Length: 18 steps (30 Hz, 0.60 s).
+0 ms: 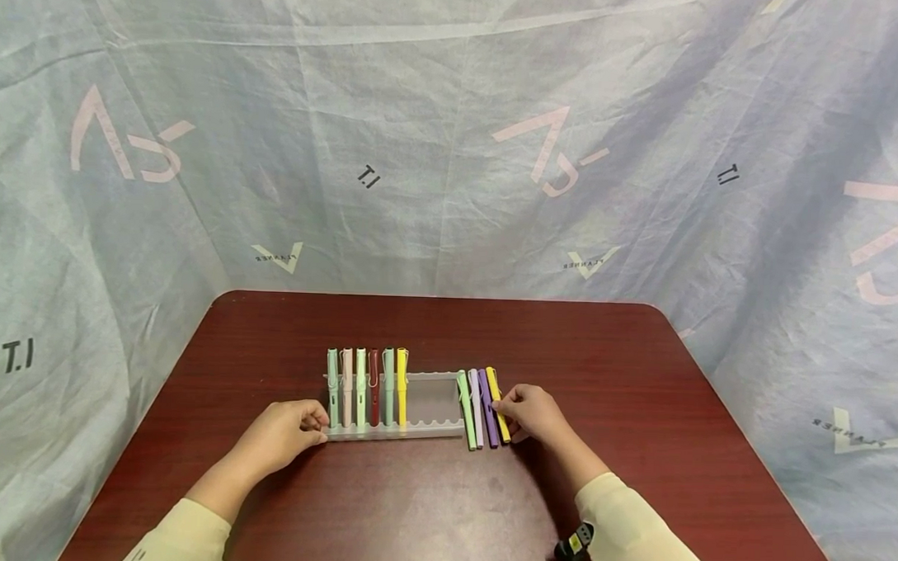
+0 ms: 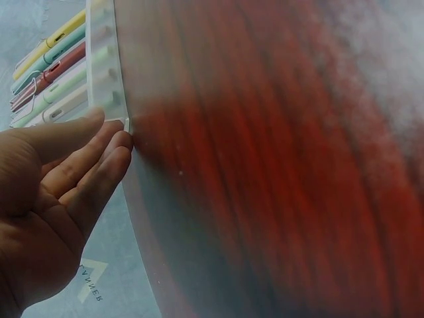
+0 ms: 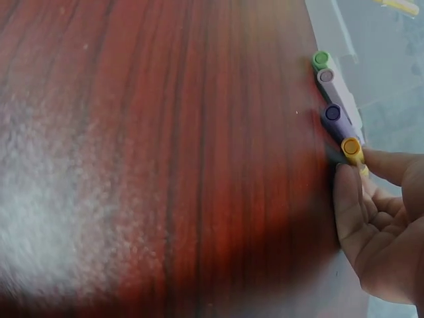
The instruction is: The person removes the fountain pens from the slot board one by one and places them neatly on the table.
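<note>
A clear pen rack lies on the table, with several pens side by side in its left part: pale green, pink, light green, dark red, teal and yellow. My left hand pinches the rack's left front corner, thumb above and fingers below in the left wrist view. Just right of the rack lie a green pen, a lilac pen, a purple pen and a yellow pen. Thumb and fingers of my right hand hold that outer yellow pen, partly covering it.
The dark red wooden table ends at a back edge against a grey printed cloth, which also hangs along both sides. A small black device sits by the right sleeve. Notches in the rack's right part hold no pens.
</note>
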Motion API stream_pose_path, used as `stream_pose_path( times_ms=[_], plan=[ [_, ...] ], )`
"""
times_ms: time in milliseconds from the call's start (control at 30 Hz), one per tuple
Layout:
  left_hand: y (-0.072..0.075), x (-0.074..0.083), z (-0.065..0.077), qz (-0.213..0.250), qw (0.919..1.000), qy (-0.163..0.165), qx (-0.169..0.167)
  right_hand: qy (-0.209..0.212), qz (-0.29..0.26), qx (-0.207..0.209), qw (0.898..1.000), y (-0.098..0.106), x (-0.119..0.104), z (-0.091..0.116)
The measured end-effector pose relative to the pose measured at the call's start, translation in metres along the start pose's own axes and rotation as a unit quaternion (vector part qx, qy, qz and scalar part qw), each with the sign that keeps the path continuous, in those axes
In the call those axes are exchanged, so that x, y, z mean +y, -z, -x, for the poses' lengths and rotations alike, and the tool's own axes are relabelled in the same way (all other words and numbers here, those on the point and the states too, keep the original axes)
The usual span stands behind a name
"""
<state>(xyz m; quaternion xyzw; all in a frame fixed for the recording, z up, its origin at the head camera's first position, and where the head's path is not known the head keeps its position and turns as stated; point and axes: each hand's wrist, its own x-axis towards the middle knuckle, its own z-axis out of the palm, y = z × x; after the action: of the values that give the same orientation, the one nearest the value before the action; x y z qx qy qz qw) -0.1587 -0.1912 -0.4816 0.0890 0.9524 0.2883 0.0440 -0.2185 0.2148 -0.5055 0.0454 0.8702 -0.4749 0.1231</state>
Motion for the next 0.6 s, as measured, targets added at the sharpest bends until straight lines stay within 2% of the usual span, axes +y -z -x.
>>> stream_pose_path(
  times_ms=[600],
  plan=[
    [0.0006,0.0011,0.0004,-0.002,1.0,-0.001,0.001,-0.001,0.012,0.006,1.0,-0.0032,-0.003,0.0039]
  ],
)
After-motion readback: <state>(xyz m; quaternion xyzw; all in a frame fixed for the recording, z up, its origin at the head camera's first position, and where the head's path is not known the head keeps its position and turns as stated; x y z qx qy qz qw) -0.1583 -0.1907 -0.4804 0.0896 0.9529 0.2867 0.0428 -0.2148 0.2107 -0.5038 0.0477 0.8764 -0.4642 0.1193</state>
